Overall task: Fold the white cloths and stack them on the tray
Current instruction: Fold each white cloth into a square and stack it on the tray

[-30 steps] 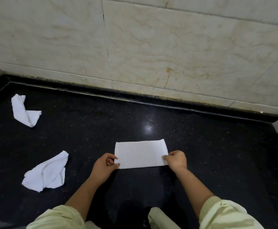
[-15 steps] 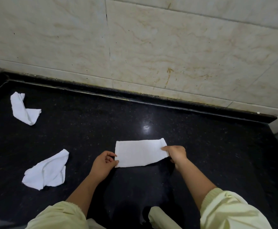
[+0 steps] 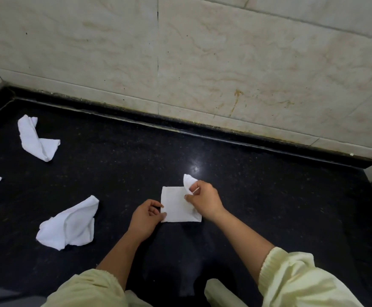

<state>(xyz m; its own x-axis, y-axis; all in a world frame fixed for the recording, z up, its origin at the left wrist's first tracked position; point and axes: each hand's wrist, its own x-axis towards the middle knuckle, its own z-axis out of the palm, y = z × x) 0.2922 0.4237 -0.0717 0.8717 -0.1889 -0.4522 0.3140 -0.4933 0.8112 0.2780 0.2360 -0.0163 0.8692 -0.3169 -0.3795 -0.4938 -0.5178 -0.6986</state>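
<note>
White cloth [image 3: 176, 206] lies half-folded on the tabletop [image 3: 269, 207], left hand [image 3: 145, 220] pinching its left corner, right hand [image 3: 205, 200] pinching its lifted right end. Other crumpled cloths [image 3: 70, 224] lie unfolded; no tray in view.

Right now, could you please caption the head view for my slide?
Left hand holds and right hand folds a white cloth on the black counter.

Dim, even overhead light was recorded. A glare spot [image 3: 195, 168] was reflected on the glossy black speckled stone counter [image 3: 269, 218]; soft shadow was cast below the arms. The folded white cloth [image 3: 174, 207] was rendered sharp; frame edges were bowed.
</note>
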